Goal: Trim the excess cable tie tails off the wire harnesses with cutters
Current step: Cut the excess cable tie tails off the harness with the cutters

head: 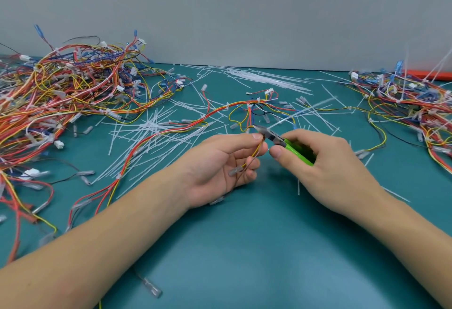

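Note:
My left hand lies palm up at the centre of the green mat and pinches a yellow and brown wire pair of the wire harness between thumb and forefinger. My right hand grips green-handled cutters, whose metal jaws sit right above my left fingertips at the wires. A blurred white cable tie tail slants up to the right from the jaws. The harness runs back across the mat to a white connector.
A large tangled pile of harnesses fills the left side and a second pile fills the right. Cut white tie tails litter the mat's middle and back. An orange-red object lies by the grey wall. A loose terminal lies near the front.

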`<state>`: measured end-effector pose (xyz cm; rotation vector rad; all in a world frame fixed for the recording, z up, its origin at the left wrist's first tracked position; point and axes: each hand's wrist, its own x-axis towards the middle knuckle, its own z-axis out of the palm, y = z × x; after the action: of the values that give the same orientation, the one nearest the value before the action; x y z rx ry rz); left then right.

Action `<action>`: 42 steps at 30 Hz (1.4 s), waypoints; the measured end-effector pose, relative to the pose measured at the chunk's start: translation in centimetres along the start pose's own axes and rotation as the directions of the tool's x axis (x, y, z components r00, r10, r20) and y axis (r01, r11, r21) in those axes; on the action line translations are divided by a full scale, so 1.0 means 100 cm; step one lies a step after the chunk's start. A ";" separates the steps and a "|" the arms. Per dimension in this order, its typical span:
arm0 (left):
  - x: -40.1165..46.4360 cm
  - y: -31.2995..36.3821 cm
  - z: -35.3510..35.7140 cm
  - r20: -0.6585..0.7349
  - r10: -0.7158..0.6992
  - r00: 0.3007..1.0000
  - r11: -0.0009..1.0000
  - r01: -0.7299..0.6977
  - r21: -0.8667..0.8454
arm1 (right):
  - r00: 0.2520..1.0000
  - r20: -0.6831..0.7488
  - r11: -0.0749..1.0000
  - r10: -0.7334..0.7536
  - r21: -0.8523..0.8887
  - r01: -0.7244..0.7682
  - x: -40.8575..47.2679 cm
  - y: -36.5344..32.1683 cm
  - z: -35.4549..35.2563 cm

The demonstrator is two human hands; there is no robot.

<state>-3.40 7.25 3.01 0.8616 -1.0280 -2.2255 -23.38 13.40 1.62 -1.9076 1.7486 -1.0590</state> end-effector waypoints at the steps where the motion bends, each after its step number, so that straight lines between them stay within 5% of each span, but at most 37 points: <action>1: 0.000 0.000 -0.001 0.002 -0.005 1.000 1.000 0.005 -0.002 | 1.000 -0.013 1.000 0.002 0.012 -0.002 0.000 -0.001 0.000; 6: 0.000 0.000 -0.002 0.021 -0.028 0.999 1.000 0.028 -0.011 | 0.998 -0.050 0.994 0.030 0.106 -0.024 0.003 0.000 -0.006; 22: 0.002 -0.001 -0.005 0.074 0.005 0.997 0.999 -0.008 0.041 | 0.997 0.080 1.000 -0.007 -0.007 0.008 0.002 -0.001 -0.008; 34: 0.001 0.000 -0.002 0.079 -0.009 0.997 0.999 0.006 0.039 | 0.999 -0.024 0.994 0.024 0.105 -0.022 0.001 0.001 -0.006; 42: 0.000 0.001 -0.002 0.060 -0.006 0.998 1.000 0.004 0.029 | 0.998 0.048 0.998 -0.030 0.049 0.027 -0.001 0.000 -0.005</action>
<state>-3.23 7.10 2.98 0.8147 -1.0893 -2.2586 -23.73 13.60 1.87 -1.9180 1.6587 -1.0459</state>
